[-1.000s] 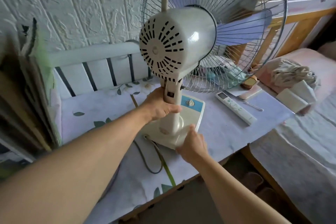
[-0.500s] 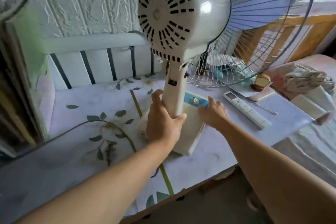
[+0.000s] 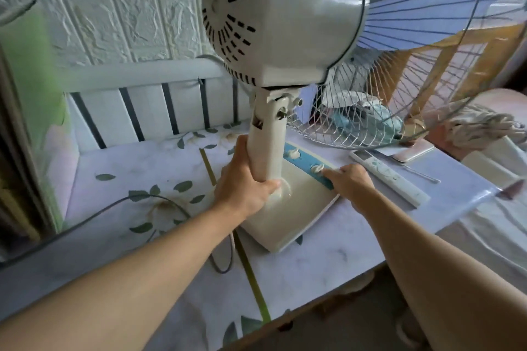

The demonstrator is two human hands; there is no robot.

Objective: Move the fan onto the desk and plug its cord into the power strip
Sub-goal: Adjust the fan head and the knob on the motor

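Note:
A cream fan [image 3: 282,23] with blue blades and a wire cage stands upright on the desk [image 3: 128,168], which has a floral cover. My left hand [image 3: 245,182] is wrapped around the lower part of the fan's neck. My right hand [image 3: 350,182] rests flat on the right edge of the fan's base [image 3: 293,208], its fingers touching the blue control strip by a knob. The fan's grey cord [image 3: 125,202] runs from behind the base across the desk to the left and off its edge. No power strip is in view.
A white remote [image 3: 390,177] lies right of the base, with a phone [image 3: 413,152] and a thin metal tool behind it. A white slatted rail [image 3: 137,111] backs the desk. Teal items sit behind the cage. A bed with bundled cloth [image 3: 484,125] is on the right.
The fan's base has turned and shifted a little on the desk. My right hand slid from the knob area to the base's right edge. The view has moved closer.

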